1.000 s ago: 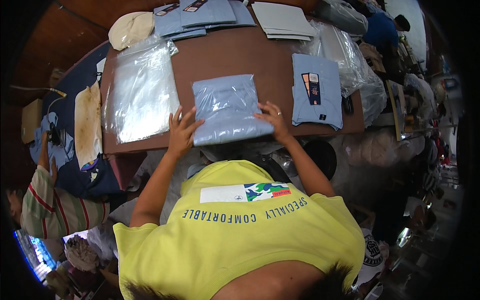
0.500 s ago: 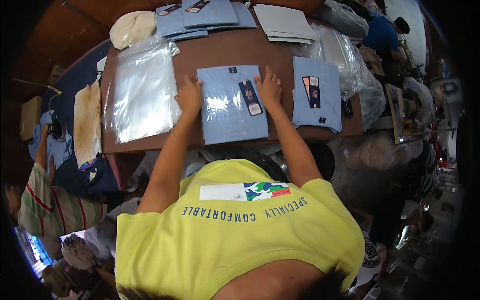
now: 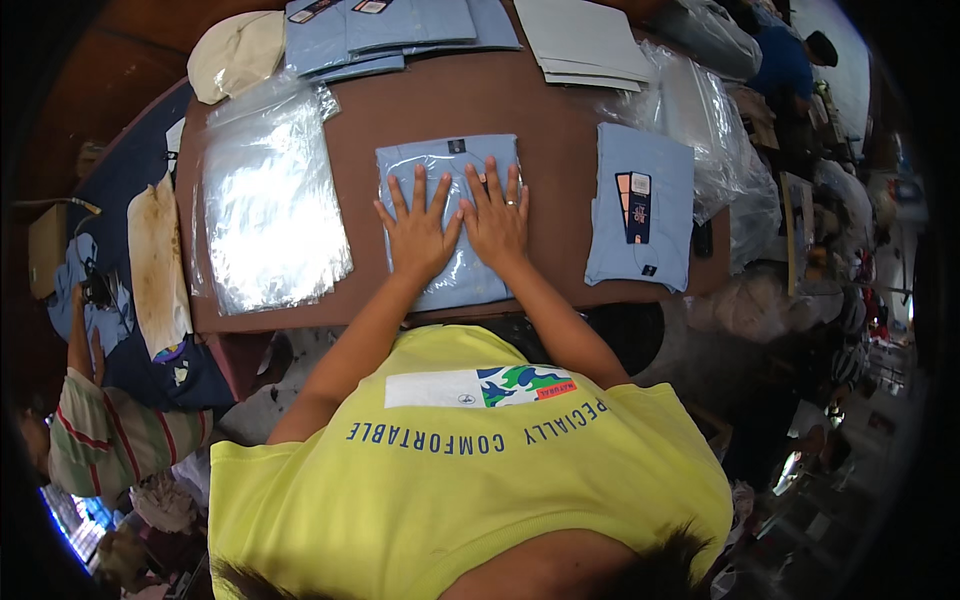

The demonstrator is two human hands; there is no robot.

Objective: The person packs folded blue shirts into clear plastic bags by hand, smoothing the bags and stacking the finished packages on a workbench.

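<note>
A folded light-blue shirt in a clear plastic bag (image 3: 462, 285) lies in front of me on the brown table (image 3: 440, 95). My left hand (image 3: 419, 228) rests flat on it, fingers spread. Close beside it, my right hand (image 3: 497, 215), with a ring on one finger, also lies flat on the bag and hides most of the dark hang tag. To the right is another folded blue shirt (image 3: 615, 200) with dark and orange tags on top. A pile of clear plastic bags (image 3: 270, 210) lies to the left.
Bagged blue shirts (image 3: 415, 25) are stacked at the back, beside a beige cloth bundle (image 3: 237, 55) and grey-white boards (image 3: 585, 45). More clear plastic (image 3: 700, 120) covers the right end. A person in a striped shirt (image 3: 120, 430) works at the left; another in blue (image 3: 780, 70) is far right.
Both hands have moved from the sides of the bagged shirt onto its top, coming close together with palms down. The view has shifted slightly.
</note>
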